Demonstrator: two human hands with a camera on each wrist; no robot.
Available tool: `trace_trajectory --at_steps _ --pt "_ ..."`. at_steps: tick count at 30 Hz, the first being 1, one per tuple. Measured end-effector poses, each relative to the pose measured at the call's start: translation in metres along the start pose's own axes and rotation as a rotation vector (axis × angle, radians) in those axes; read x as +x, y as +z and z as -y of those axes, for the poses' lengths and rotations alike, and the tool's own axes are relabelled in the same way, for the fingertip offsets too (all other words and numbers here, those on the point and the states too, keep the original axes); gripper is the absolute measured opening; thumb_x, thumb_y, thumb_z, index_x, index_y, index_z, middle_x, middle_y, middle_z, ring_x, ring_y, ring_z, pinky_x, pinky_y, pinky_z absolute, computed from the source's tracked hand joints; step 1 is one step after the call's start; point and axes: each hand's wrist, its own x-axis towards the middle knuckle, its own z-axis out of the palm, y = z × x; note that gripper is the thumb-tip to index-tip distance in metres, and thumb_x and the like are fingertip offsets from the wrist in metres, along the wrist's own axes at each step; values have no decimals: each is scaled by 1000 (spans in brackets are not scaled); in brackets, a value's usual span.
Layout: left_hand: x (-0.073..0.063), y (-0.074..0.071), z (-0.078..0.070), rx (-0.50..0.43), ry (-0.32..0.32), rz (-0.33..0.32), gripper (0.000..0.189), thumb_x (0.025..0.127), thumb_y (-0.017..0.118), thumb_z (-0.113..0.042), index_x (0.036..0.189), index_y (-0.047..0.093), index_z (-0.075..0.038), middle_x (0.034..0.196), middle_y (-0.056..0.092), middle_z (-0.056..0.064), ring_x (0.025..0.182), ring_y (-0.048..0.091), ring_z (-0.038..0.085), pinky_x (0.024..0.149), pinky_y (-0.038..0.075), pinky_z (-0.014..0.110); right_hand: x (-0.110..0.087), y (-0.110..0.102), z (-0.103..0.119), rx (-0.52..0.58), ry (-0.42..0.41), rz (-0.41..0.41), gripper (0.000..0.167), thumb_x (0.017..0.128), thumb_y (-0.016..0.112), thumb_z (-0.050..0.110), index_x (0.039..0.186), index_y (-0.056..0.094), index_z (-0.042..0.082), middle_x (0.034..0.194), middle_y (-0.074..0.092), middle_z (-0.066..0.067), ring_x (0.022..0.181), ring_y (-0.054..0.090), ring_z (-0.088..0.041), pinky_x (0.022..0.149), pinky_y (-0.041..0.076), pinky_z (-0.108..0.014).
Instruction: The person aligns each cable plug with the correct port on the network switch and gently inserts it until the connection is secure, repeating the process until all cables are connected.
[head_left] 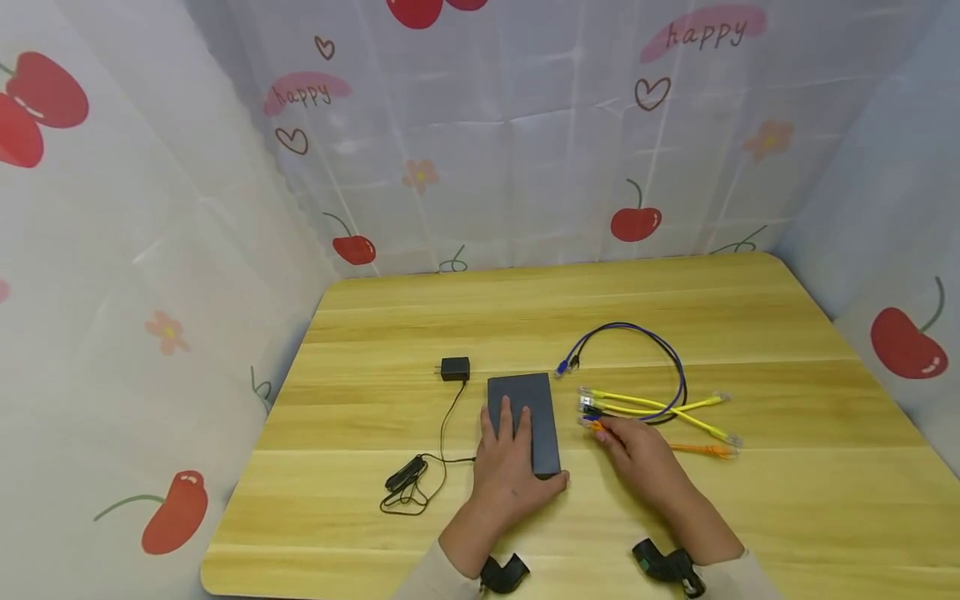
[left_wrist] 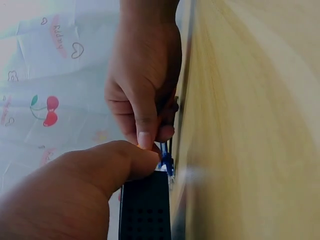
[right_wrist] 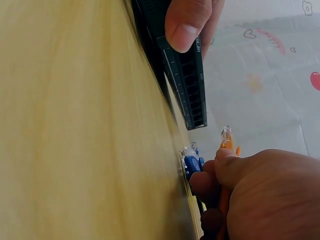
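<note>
A dark network switch (head_left: 543, 421) lies on the wooden table, its row of ports (right_wrist: 190, 82) facing the right hand. The left hand (head_left: 506, 467) rests on top of the switch with straight, spread fingers; its thumb (right_wrist: 184, 35) touches the port-side edge. Between thumb and fingers, the right hand (head_left: 641, 454) pinches an orange network cable (head_left: 701, 450) near one end. That cable's clear plug (right_wrist: 226, 134) points toward the ports, apart from them. Beside the right fingers lie a blue cable (head_left: 678, 362), a black cable (head_left: 660, 337) and several yellow cables (head_left: 701, 403).
A black power adapter (head_left: 454, 369) sits left of the switch, its thin cord bundled (head_left: 407, 473) near the left hand. Printed curtains (head_left: 510, 167) enclose the table (head_left: 360, 325) at the back and sides. Black wrist-worn devices (head_left: 667, 568) show at the sleeves.
</note>
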Motion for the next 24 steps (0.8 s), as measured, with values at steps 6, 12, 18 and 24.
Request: trace_trajectory --at_steps 6,12,18,24 --pt "0 1 5 -69 -3 -21 106 75 68 -72 158 31 -17 168 8 12 151 3 45 106 38 60 0 2 3 -39 -43 -22 20 95 68 14 111 74 4 105 72 -11 101 66 -31 86 52 -51" --pt "-1 -1 8 -110 8 -11 105 76 68 -71 159 30 -18 167 8 11 151 2 45 106 37 61 -1 7 8 -91 -136 -56 17 92 72 14 107 76 7 99 73 -6 94 67 -25 81 54 -46" --pt "-1 -3 9 -130 25 -4 105 77 67 -70 159 28 -17 167 9 12 150 2 47 108 35 62 0 10 14 -101 -192 -73 22 89 75 15 110 77 8 99 74 -3 92 68 -21 80 55 -42" --pt "-2 -6 10 -152 39 -13 104 77 68 -69 159 29 -17 167 10 13 150 4 47 108 35 62 -2 10 19 -102 -244 -80 18 88 76 16 105 78 10 98 74 -1 92 68 -19 81 54 -41"
